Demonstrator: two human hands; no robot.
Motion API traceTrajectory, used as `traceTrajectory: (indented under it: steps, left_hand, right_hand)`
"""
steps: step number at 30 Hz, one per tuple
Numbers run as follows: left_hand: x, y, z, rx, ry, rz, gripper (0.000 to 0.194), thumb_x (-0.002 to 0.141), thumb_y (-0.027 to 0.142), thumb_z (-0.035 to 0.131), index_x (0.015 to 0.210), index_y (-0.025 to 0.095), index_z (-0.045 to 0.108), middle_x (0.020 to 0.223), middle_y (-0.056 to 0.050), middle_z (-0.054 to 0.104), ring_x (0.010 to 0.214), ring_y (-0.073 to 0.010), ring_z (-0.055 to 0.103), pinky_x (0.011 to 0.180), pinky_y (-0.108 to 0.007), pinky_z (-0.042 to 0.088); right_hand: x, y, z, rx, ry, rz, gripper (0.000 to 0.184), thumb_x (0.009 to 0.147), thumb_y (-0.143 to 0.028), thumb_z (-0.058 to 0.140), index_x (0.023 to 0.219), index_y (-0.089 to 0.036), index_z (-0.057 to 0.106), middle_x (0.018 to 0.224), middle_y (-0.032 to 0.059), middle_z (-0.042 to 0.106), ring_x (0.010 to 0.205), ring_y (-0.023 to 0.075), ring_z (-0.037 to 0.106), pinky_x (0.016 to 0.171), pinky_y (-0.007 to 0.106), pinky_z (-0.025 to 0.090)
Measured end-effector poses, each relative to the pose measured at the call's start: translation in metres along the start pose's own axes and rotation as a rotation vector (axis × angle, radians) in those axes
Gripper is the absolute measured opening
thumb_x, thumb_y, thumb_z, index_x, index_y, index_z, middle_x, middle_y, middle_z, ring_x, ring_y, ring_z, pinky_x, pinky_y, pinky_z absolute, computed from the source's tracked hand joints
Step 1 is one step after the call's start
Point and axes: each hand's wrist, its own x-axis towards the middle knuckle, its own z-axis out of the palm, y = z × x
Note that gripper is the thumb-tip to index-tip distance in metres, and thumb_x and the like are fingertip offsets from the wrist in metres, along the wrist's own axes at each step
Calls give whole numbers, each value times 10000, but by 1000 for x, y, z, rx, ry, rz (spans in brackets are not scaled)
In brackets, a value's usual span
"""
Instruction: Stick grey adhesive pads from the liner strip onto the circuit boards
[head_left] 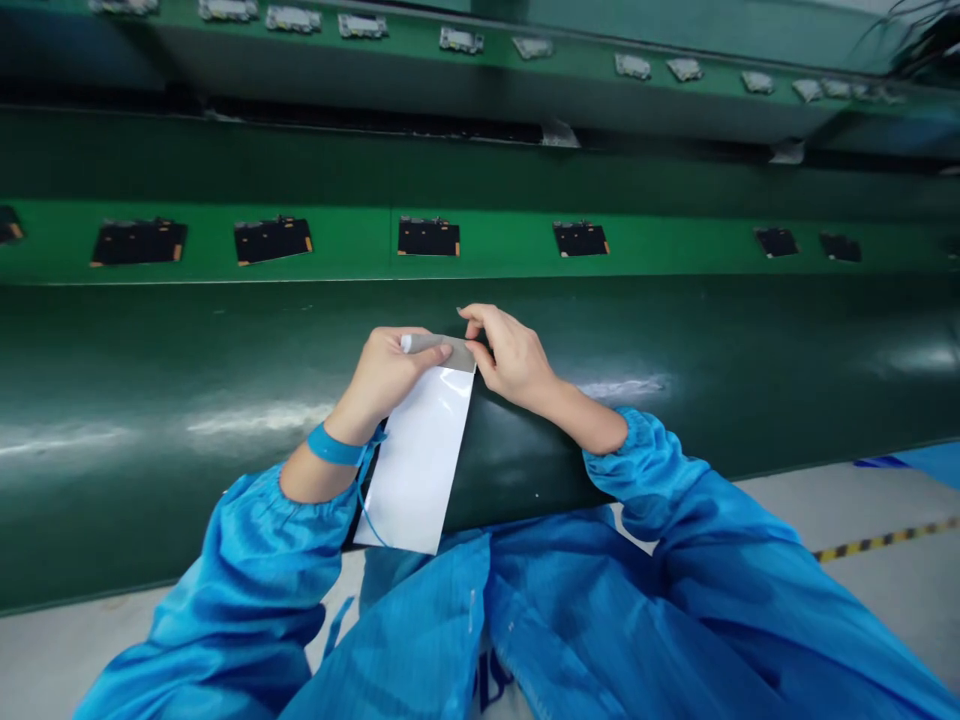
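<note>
My left hand (391, 368) grips the top of a glossy white sheet (420, 455), thumb on top and fingers behind it. A grey strip (457, 356) runs along the sheet's upper edge, and its left end looks rolled or curled beside my thumb. The sheet hangs down toward my lap, over the near edge of the dark green bench. At the sheet's upper right corner is my right hand (514, 355), its thumb and a bent finger closed at the corner while the index finger sticks out above. A blue wrist strap (335, 446) with a cord circles my left wrist.
Beyond the dark green bench (187, 350) runs a bright green belt (502, 245) carrying several flat black boards (428, 237). A higher shelf (420, 35) holds a row of small metallic parts (460, 40). At right, yellow-black tape (885, 540) marks the floor.
</note>
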Motion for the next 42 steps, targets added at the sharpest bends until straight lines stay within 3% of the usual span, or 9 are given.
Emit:
traceTrajectory:
  steps: [7, 10, 14, 17, 23, 26, 33, 38, 42]
  left_hand:
    - [-2, 5, 0, -10, -11, -41, 303, 633, 432, 847, 759, 163, 791, 655, -20, 654, 571, -147, 525, 504, -249, 356]
    - [-4, 8, 0, -54, -34, -50, 315, 633, 434, 851, 758, 155, 778, 650, -16, 646, 564, -143, 521, 501, -248, 354]
    - [-3, 9, -1, -87, -52, -31, 333, 640, 454, 834, 740, 146, 754, 630, -12, 625, 567, -141, 513, 513, -248, 339]
    - [1, 7, -2, -95, -41, -13, 322, 636, 446, 819, 720, 145, 741, 621, -8, 612, 567, -134, 494, 519, -250, 323]
    - [3, 6, -4, -125, -52, 2, 286, 642, 424, 798, 692, 153, 718, 619, 1, 599, 565, -131, 481, 538, -262, 331]
    - [3, 6, -4, -104, -44, 14, 274, 648, 414, 790, 689, 152, 719, 611, 2, 589, 569, -132, 477, 543, -263, 322]
    - [3, 5, -4, -87, -38, -1, 280, 642, 409, 806, 731, 147, 762, 641, -16, 640, 585, -148, 510, 545, -270, 347]
    - [3, 5, -3, -89, -26, -8, 288, 645, 425, 812, 737, 156, 764, 651, -26, 655, 595, -168, 542, 551, -272, 353]
    - [3, 6, -3, -109, -27, -29, 300, 646, 433, 828, 744, 156, 768, 654, -26, 665, 584, -167, 544, 554, -275, 369]
  right_hand:
    - [1, -4, -2, 0, -61, 25, 317, 1040, -167, 420, 1340, -187, 519, 1079, 94, 708, 1059, 242, 673, 932, 384, 539]
    - [2, 0, -1, 168, -51, 86, 341, 1014, -168, 464, 1353, -211, 464, 1016, 43, 673, 822, 178, 622, 809, 336, 524]
    - [10, 8, 0, 415, -90, 187, 377, 997, -184, 520, 1355, -245, 419, 933, -27, 593, 585, 104, 394, 601, 274, 394]
    - [17, 7, 0, 431, -125, 160, 410, 984, -161, 511, 1368, -260, 405, 924, -30, 559, 600, 103, 395, 602, 274, 379]
    - [21, 4, -8, 150, -163, 10, 554, 948, -124, 540, 1458, -269, 377, 1013, 12, 605, 674, 128, 443, 701, 313, 453]
    - [21, 6, -13, 108, -176, 15, 572, 942, -125, 565, 1467, -267, 388, 1091, 31, 613, 686, 126, 450, 699, 315, 463]
    - [21, 4, -15, 165, -208, 45, 503, 972, -131, 539, 1436, -265, 400, 996, -6, 622, 623, 105, 414, 677, 306, 454]
    - [22, 3, -14, 244, -225, 92, 423, 989, -234, 562, 1388, -277, 432, 949, -4, 608, 609, 119, 402, 643, 321, 445]
    - [47, 29, -14, 339, -214, 179, 420, 1023, -439, 593, 1376, -282, 429, 939, 1, 592, 619, 132, 425, 582, 309, 417]
